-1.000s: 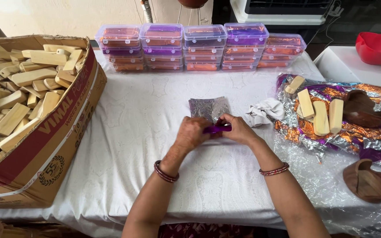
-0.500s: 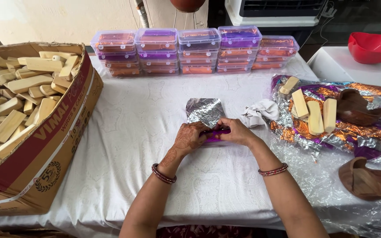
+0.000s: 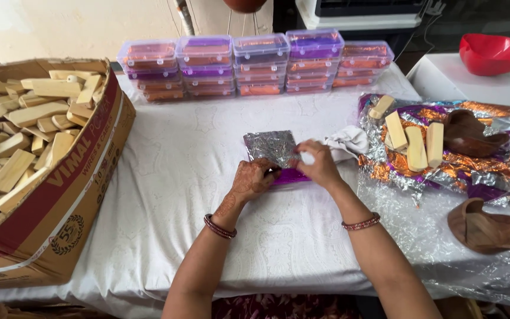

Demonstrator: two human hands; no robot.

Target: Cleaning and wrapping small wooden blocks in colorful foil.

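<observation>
My left hand (image 3: 254, 179) and my right hand (image 3: 319, 163) meet at the middle of the white-clothed table (image 3: 178, 171). Both pinch a small purple wrapped piece (image 3: 290, 176) that lies on the near edge of a silver foil sheet (image 3: 270, 146). The piece is mostly hidden by my fingers. A crumpled white cloth (image 3: 346, 143) lies just right of my right hand.
A big cardboard box (image 3: 72, 195) full of pale wooden blocks (image 3: 25, 130) stands at left. Stacked clear plastic boxes (image 3: 255, 65) line the back. At right, wooden blocks (image 3: 414, 145) and brown pieces (image 3: 482, 227) lie on shiny foil sheets (image 3: 491, 177). A red bowl (image 3: 494, 54) sits far right.
My hands have stayed on the purple piece at the foil's near edge, with small finger shifts; the view has tilted slightly.
</observation>
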